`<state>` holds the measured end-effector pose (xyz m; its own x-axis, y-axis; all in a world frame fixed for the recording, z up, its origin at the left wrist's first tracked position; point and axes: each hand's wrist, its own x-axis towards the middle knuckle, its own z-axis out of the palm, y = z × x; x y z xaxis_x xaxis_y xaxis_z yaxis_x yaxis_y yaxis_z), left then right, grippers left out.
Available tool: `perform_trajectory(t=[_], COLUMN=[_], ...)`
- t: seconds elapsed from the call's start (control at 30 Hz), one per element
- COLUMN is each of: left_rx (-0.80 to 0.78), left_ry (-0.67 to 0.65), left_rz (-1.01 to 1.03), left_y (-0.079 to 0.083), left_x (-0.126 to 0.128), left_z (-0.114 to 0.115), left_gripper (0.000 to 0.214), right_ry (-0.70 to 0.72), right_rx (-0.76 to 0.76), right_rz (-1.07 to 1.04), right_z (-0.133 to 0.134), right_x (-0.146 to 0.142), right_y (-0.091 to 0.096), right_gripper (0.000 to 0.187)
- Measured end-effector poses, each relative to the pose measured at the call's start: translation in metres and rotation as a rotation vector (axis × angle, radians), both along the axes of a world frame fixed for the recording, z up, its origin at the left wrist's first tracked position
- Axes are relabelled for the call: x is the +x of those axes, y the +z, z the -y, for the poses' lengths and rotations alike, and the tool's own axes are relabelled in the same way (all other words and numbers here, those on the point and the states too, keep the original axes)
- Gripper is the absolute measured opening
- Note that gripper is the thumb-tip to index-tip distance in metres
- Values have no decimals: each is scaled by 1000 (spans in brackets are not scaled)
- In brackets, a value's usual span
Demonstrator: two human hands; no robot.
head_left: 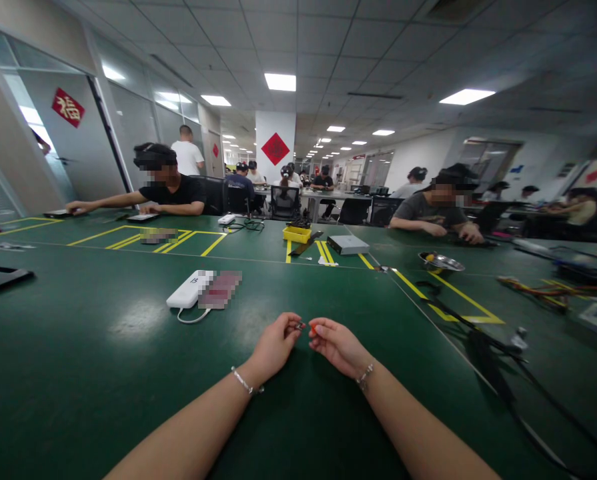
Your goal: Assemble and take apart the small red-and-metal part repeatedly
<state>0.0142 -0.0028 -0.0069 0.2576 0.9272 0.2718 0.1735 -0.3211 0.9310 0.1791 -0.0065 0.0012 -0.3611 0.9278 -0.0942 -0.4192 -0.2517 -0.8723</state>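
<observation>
Above the green table, my left hand (277,343) pinches a small metallic piece (299,326) between thumb and fingertips. Close beside it, my right hand (339,345) is closed on a small orange piece (313,327). The two pieces are nearly touching, and both are too small for me to tell their exact kind. Bracelets circle both wrists. To the left of my hands lies a white power bank (191,289) with a white cable (194,320), beside a blurred reddish object (221,289).
Farther back stand a yellow bin (297,234), a grey box (347,245) and a metal bowl (441,262). Black cables (483,350) run along the right side. Across the table sit a person at left (171,190) and another at right (438,207).
</observation>
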Motion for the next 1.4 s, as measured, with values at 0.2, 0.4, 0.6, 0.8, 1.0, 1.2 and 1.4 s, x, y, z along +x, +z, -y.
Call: perform_trajectory(t=[0.2,0.4,0.6,0.8,1.0,1.2,1.4], left_rx=[-105,-238,-136,0,198,262,321], left_ry=[-14,-58,-62,56,102,158,238], left_rz=[100,187,144,-53,-253,-329,-424], left_y=[3,9,5,4,12,16,15], left_x=[2,2,1,0,2,3,2], left_z=[-1,0,-2,1,10,13,15], left_gripper=[22,23,18,16,13,12,9], right_ry=[6,-8,-8,-38,-122,-201,-284], right_rx=[-7,-7,-4,18,34,58,33], right_rz=[-29,-33,-10,24,72,175,195], right_z=[1,1,1,3,6,8,10], right_x=[0,2,1,-3,-11,-19,-27], right_y=[1,0,2,4,2,2,1], right_gripper=[17,23,20,23,25,23,28])
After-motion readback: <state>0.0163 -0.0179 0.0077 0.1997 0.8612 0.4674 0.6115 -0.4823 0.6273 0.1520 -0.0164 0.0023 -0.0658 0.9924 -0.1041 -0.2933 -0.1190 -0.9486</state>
